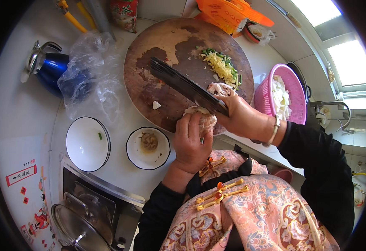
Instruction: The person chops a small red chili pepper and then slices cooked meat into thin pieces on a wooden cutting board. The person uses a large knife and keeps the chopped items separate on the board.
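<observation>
My right hand point(238, 114) grips a dark cleaver point(186, 84) at its near end; the blade slants up and left over a round wooden chopping board point(167, 40). My left hand point(192, 144) holds a lump of raw meat point(206, 120) at the board's near edge, beside the blade. Another piece of raw meat point(219, 88) lies on the board just beyond my right hand. Chopped yellow bits, perhaps ginger, point(220, 66) and chopped green onion point(212, 51) form a heap at the board's right. A small white scrap point(156, 105) rests at its left.
Left of the board are a blue metal jug point(49, 67), a clear plastic bag point(92, 62), a white bowl point(85, 141) and a bowl with brown paste point(148, 157). A pink basket point(264, 91) of white pieces stands right. Pot lids point(79, 226) lie lower left.
</observation>
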Available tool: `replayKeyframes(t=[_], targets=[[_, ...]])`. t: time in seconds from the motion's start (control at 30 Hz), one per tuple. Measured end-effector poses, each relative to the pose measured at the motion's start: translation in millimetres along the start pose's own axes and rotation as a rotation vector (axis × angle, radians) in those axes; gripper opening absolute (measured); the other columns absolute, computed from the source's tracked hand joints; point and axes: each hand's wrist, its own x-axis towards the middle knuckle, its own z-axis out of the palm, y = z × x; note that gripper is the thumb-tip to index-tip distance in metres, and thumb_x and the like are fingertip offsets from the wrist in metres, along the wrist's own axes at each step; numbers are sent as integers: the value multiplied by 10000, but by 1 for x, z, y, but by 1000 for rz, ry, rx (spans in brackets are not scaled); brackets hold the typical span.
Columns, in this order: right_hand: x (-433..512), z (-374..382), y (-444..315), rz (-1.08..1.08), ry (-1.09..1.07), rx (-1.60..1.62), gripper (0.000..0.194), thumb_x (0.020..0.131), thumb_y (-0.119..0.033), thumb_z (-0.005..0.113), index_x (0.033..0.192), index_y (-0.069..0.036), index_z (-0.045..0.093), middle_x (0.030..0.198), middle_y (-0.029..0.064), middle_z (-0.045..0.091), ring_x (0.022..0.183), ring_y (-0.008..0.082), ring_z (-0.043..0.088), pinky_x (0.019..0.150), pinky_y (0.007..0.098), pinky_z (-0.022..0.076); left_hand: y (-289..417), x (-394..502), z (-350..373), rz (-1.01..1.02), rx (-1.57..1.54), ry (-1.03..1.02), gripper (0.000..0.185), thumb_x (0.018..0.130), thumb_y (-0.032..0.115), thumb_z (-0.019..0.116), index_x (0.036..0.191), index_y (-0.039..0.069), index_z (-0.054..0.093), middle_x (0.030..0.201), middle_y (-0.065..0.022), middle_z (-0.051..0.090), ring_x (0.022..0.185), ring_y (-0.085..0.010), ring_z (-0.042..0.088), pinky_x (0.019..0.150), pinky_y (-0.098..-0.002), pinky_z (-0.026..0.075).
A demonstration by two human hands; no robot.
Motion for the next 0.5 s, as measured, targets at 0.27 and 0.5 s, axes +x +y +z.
replayKeyframes(t=[0.27,0.5], targets=[[14,-1,-25,96,35,-120,249,879,-138,686,1066,26,694,810,230,705,788,311,731,711,427,563,2,2,3,36,53,1,507,768,98,754,1241,-3,603,1175,-194,583,1035,-398,629,853,-450,562],[-57,-26,-16,355,-88,-56,199,878,-69,615,1044,19,678,714,158,657,696,177,667,649,388,538,-1,1,8,58,86,30,528,742,89,792,1229,2,607,1154,-187,581,1020,-393,633,841,-440,568]])
